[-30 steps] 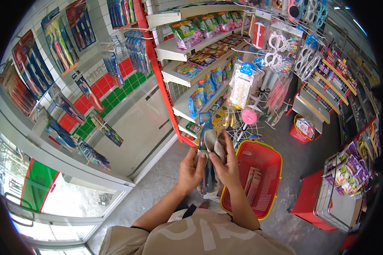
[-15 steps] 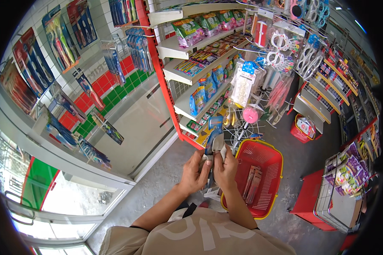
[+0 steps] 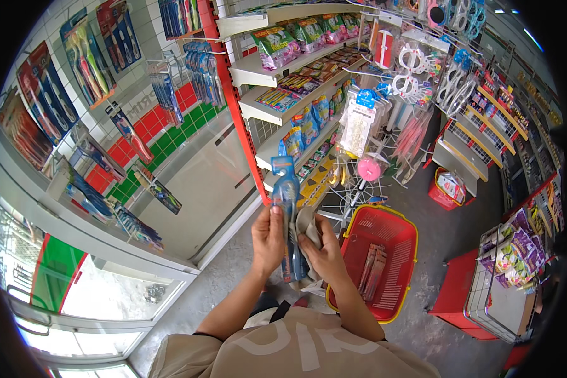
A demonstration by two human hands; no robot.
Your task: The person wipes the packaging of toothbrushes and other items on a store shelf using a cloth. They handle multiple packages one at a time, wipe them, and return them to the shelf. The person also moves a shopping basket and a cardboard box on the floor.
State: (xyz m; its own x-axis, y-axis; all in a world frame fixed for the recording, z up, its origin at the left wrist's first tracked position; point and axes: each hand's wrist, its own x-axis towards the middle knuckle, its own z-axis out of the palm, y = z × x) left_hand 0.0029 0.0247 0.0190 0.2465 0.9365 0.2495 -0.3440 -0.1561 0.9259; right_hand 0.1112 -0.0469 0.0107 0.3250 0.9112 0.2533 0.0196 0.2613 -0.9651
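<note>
Between my hands stands a blue-carded toothbrush pack [image 3: 286, 189], upright in front of me. My left hand [image 3: 268, 240] is closed on its left side, with the thumb on the front. A greyish-beige cloth [image 3: 307, 230] is bunched in my right hand [image 3: 324, 249], against the pack's right side. Below and to the right is a red basket [image 3: 411, 252] with a yellow rim. Several reddish packs [image 3: 373, 272] lie inside it.
Toothbrush packs [image 3: 132, 135] hang on hooks at the left. A shelf rack [image 3: 252, 69] with bagged goods stands ahead, beside a wire stand of hanging accessories [image 3: 359, 123]. To the right are a red bin [image 3: 446, 194] and a wire basket of purple packets [image 3: 520, 252].
The toothbrush pack has turned to show more of its face and risen slightly to the left. My left hand has moved left and up, apart from the right hand, which keeps the cloth.
</note>
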